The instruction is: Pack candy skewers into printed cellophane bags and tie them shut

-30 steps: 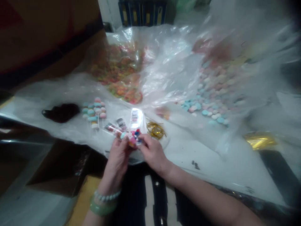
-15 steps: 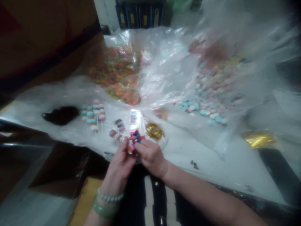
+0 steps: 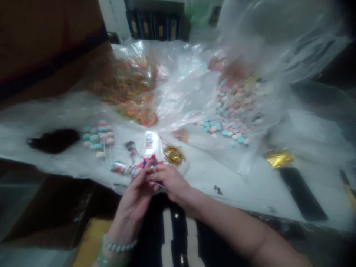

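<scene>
Here, the left hand (image 3: 132,200) and right hand (image 3: 169,181) pinch a small pink-and-blue candy stick (image 3: 150,162).
Round pastel candy pops (image 3: 97,137) lie just left.

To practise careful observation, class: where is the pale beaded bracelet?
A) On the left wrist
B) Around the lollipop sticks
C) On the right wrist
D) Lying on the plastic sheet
A: the pale beaded bracelet and green bangle sit behind the left hand, while the right hand has a bare wrist.
</scene>
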`<state>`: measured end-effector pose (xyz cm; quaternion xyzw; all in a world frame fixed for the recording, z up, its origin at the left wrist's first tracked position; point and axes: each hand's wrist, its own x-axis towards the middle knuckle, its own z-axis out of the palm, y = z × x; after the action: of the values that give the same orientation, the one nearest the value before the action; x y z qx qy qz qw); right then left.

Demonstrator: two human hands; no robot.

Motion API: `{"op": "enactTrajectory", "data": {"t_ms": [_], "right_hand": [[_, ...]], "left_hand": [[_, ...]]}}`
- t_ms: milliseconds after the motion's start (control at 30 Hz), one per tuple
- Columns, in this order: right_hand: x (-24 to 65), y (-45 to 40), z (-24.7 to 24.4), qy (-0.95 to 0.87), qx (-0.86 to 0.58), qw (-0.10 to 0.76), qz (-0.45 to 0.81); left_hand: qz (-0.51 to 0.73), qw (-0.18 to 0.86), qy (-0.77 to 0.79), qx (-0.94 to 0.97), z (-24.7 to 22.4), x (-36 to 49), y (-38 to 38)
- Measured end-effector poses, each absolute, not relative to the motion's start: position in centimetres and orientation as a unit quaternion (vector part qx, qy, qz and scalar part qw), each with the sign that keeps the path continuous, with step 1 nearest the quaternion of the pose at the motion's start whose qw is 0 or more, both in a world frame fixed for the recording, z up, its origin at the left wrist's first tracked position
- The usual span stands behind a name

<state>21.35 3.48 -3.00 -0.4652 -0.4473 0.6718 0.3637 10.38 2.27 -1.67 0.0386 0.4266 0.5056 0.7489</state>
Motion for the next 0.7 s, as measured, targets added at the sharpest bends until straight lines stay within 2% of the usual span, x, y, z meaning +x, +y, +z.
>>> {"op": "enactTrajectory", "data": {"t_ms": [33,100,167,267,300,433,533,600,700], "right_hand": [[21.5,3.5,-3.1,-0.355,-0.436,0.34,0.754],[21.9,3.3,-3.1,-0.266,-0.404,0.31,0.819],[22.4,3.0,-2.9,-0.323,-0.447,0.342,0.761],[22.6,2.6,-2.2,-0.474,-0.526,0.436,0.555],[22.4,2.6,-2.0,-0.488,-0.52,0.451,0.536],[21.1,3.4,-2.5,-0.349,-0.444,0.46,0.685],[21.5,4.2,-3.4,-0.303,-0.463,0.494,0.67],[22.9,4.8,-3.5,-0.402,-0.517,0.479,0.584],[25.9,6.3,-3.2,-0.63,-0.616,0.38,0.282]], "left_hand": [[0.495,0.756,0.423,0.069,-1.9,9.8,2.0],[0.463,0.756,0.442,0.139,-2.2,8.6,1.6],[0.444,0.713,0.497,0.218,-2.5,7.5,1.2],[0.451,0.62,0.57,0.295,-2.7,6.8,0.8],[0.444,0.621,0.57,0.304,-2.8,6.9,0.7],[0.354,0.719,0.534,0.269,-3.6,8.4,0.3],[0.392,0.627,0.619,0.263,-4.7,8.7,0.4],[0.434,0.541,0.663,0.283,-5.2,8.1,0.5],[0.453,0.516,0.67,0.282,-5.2,7.0,0.9]]}}
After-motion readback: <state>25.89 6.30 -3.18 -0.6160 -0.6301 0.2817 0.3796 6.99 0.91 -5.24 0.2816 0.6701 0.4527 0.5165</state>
